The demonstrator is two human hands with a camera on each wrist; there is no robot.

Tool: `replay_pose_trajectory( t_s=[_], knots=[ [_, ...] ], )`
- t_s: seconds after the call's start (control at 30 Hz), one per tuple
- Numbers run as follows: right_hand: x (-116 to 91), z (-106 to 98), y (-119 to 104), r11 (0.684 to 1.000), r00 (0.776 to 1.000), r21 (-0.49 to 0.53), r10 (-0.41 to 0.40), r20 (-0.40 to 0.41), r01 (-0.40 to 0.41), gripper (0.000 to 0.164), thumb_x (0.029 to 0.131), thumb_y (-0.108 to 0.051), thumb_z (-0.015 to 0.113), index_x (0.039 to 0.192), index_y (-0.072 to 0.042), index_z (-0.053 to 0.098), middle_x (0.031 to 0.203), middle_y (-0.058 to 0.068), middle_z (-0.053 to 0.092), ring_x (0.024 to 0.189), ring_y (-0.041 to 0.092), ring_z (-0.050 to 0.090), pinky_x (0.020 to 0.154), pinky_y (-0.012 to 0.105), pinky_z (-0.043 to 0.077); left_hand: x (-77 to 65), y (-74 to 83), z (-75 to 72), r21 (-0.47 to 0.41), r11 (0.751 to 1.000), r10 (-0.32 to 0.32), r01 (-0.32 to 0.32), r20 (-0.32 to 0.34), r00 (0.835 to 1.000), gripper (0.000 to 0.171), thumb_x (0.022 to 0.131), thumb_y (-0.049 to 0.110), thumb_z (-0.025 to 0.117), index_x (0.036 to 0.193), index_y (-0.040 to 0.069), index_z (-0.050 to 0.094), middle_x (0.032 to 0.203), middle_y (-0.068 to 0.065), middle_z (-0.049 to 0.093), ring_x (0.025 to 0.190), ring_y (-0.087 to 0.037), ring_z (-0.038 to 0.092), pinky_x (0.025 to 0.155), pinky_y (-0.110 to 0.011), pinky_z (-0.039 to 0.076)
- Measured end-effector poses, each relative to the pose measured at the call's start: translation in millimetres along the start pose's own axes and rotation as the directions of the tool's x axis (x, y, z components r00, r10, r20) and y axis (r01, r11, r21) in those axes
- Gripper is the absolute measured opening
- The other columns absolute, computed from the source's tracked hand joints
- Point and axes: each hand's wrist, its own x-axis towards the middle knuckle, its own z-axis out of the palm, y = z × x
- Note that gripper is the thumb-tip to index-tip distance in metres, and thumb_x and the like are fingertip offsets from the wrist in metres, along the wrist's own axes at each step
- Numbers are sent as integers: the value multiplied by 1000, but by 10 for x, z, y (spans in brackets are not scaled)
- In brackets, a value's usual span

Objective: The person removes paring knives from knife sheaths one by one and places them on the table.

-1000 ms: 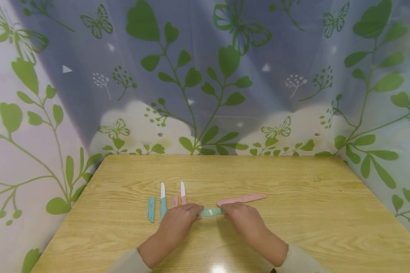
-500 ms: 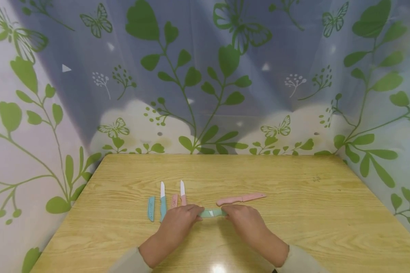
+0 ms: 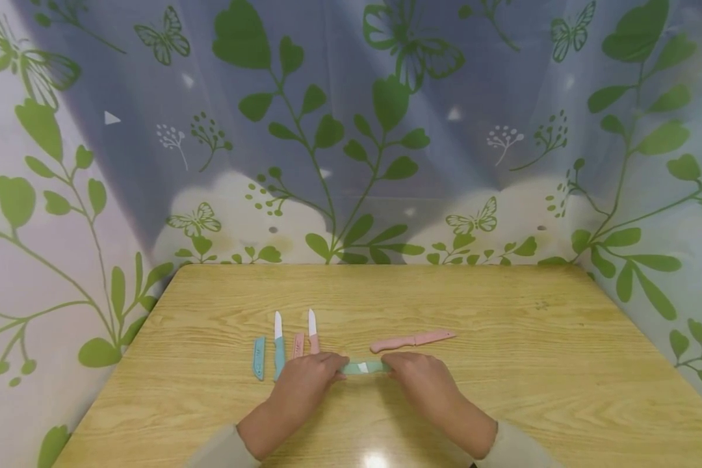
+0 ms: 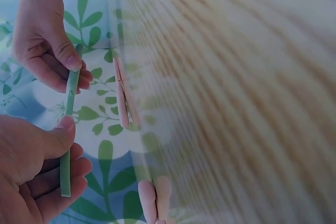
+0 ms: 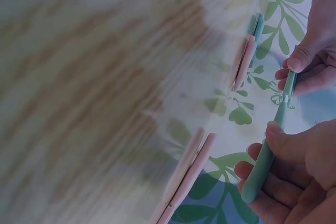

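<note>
A green paring knife spans the gap between both hands, above the wooden table. My left hand [image 3: 307, 380] pinches its green sheath [image 4: 65, 174] between thumb and fingers. The knife's rounded handle [image 5: 260, 174] lies in my right hand [image 3: 424, 380], thumb along the top. A short white strip of blade [image 3: 363, 368] shows between sheath and handle in the head view; the rest of the blade is hidden. Just beyond the right hand lies a pink sheathed knife [image 3: 412, 341].
Left of the hands lie a blue sheath [image 3: 259, 359], a bare blue-handled knife [image 3: 279, 351], a pink sheath [image 3: 299, 346] and a bare pink-handled knife [image 3: 313, 339], both blades pointing away. The left hand partly covers some. A leaf-patterned curtain [image 3: 351, 221] closes off the table's [image 3: 532, 364] back.
My right hand has shifted slightly right and toward me, so a little more of the green knife shows between the hands. Both grips stay the same. The items on the table have not moved.
</note>
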Motion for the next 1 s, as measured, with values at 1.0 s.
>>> replay_pose_trajectory(
  t_s=[1.0],
  knots=[
    [-62,2,63,996,998,61,58,21,-59,24,75,-2,79,98,-6,71,92,6,74,75,18,72,62,21,57,-8,-5,-14,-29,996,-89,90,52,995,23,81,16,76,102,6,73,101,-6,74,90,-20,72,70,-26,58]
  ],
)
